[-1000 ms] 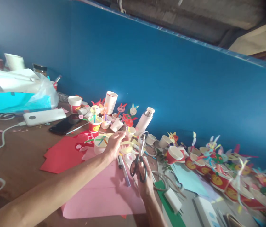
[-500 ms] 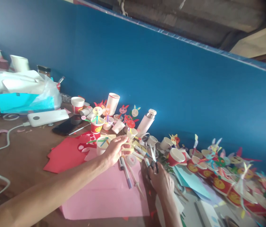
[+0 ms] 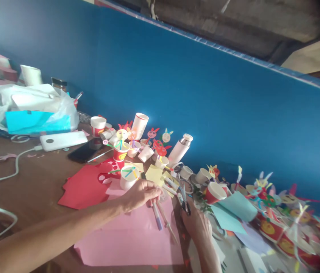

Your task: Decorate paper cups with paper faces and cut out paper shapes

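My left hand (image 3: pixel 144 194) is over the pink paper (image 3: pixel 128 239), its fingers curled together just above a marker (image 3: pixel 157 217). Whatever the fingertips pinch, if anything, is too small to make out. In my right hand (image 3: pixel 198 223) are scissors (image 3: pixel 186 203) with dark handles, their blades pointing up and away from me. A thin stick-like tool (image 3: pixel 168 223) lies beside the marker. Just beyond my left hand stands a white paper cup (image 3: pixel 129 178) with coloured strips across its top. Yellow paper pieces (image 3: pixel 153 173) lie behind my fingers.
Red paper (image 3: pixel 84 185) lies to the left, near a phone (image 3: pixel 84 149) and a white power bank (image 3: pixel 63 141). A thermos (image 3: pixel 180 149) leans by the blue partition (image 3: pixel 199 98). Decorated paper cups (image 3: pixel 269 225) crowd the right, beside a light blue sheet (image 3: pixel 238 206).
My left hand has lowered toward the marker, away from the cups. The scissors stay in my right hand. The light blue sheet at right now stands curled up, and the whole view has shifted slightly.
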A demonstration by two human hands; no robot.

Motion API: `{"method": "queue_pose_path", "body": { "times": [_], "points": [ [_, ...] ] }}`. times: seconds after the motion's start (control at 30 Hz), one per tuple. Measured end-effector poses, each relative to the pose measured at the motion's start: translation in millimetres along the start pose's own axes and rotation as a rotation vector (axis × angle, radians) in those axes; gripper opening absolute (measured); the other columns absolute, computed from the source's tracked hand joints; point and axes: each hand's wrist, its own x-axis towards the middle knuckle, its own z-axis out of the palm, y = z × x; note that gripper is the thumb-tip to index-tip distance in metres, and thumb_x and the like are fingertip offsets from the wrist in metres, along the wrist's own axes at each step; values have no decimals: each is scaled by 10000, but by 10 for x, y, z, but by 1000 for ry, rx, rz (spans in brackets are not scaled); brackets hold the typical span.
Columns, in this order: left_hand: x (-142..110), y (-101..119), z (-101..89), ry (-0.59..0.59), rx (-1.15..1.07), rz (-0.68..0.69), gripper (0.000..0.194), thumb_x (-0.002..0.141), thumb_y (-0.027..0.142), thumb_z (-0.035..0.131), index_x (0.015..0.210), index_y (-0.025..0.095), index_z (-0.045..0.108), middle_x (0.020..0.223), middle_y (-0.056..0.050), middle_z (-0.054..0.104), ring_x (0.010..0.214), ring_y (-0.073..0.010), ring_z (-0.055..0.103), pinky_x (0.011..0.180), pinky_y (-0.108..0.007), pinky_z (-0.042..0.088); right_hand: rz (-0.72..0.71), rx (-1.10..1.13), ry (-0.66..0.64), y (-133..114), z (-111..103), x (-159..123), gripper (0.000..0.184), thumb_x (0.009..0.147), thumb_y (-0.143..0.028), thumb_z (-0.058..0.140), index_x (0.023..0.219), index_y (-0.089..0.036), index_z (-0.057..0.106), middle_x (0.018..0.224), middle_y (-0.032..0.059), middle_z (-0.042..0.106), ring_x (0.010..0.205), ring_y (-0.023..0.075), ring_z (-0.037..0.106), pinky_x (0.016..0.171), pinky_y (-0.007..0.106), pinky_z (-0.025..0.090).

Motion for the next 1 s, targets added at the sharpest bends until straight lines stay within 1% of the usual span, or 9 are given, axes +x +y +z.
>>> {"method": "queue_pose_path", "body": {
  "times": [0.2, 0.3, 0.43, 0.6, 0.67, 0.7, 0.77, 0.87, 1.0],
  "points": [
    [-48, 196, -186, -108, 88, 27, 276, 787, 389, 619, 798, 126, 703, 671, -51, 639, 512, -110, 544, 524, -216, 440, -25, -14, -14, -22, -68, 3, 404, 850, -347, 382, 1181, -250, 593, 956, 126, 719, 868, 313, 670, 698, 388, 461],
    [-30, 266, -241, -70, 61, 48, 305, 775, 417, 625, 769, 122, 703, 623, -40, 611, 487, -112, 532, 488, -216, 441, -29, -41, -34, -45, -79, 4, 376, 850, -338, 385, 1111, -244, 638, 940, 138, 720, 869, 319, 670, 696, 391, 461],
    [-14, 253, -286, -11, -42, 46, 348, 749, 462, 632, 734, 118, 685, 577, -28, 569, 483, -116, 511, 443, -216, 436, -26, -66, -59, -51, -97, 20, 357, 855, -389, 384, 988, -257, 688, 953, 127, 720, 892, 313, 664, 706, 389, 461],
    [-35, 202, -334, -8, -101, 23, 365, 741, 476, 638, 751, 115, 682, 574, -24, 564, 457, -105, 496, 430, -216, 425, 28, -92, -38, -55, -289, 3, 354, 853, -408, 384, 916, -285, 710, 943, 123, 722, 871, 344, 659, 692, 416, 448],
    [-41, 194, -345, -2, -109, 26, 360, 744, 473, 639, 761, 117, 683, 566, -24, 569, 447, -103, 497, 426, -212, 418, 8, 36, 67, -139, -411, -42, 339, 855, -410, 391, 929, -295, 701, 904, 101, 726, 816, 324, 661, 662, 392, 446],
    [-41, 192, -348, -1, -107, 32, 363, 749, 475, 635, 768, 117, 684, 558, -24, 572, 434, -101, 497, 421, -209, 413, -29, 166, 144, -208, -469, -72, 335, 859, -421, 397, 929, -287, 696, 890, 87, 727, 803, 299, 658, 661, 368, 448],
    [-39, 194, -352, 6, -96, 49, 367, 764, 477, 620, 790, 117, 689, 546, -24, 578, 410, -95, 494, 412, -202, 406, -203, 526, 249, -393, -559, -130, 342, 862, -451, 428, 912, -240, 692, 881, 68, 721, 807, 245, 646, 687, 311, 458],
    [-44, 218, -354, 34, -83, 77, 351, 783, 461, 605, 803, 123, 693, 542, -20, 579, 399, -83, 484, 410, -191, 400, -376, 940, 222, -709, -619, -185, 422, 831, -531, 484, 912, -170, 687, 830, 71, 705, 778, 227, 632, 652, 283, 472],
    [-75, 283, -358, 60, -80, 88, 340, 784, 454, 602, 777, 125, 687, 557, -20, 572, 409, -87, 485, 412, -200, 399, -512, 1052, 117, -1005, -619, -179, 443, 810, -549, 525, 958, -159, 676, 861, 71, 697, 808, 218, 617, 663, 279, 470]
  ]
}}
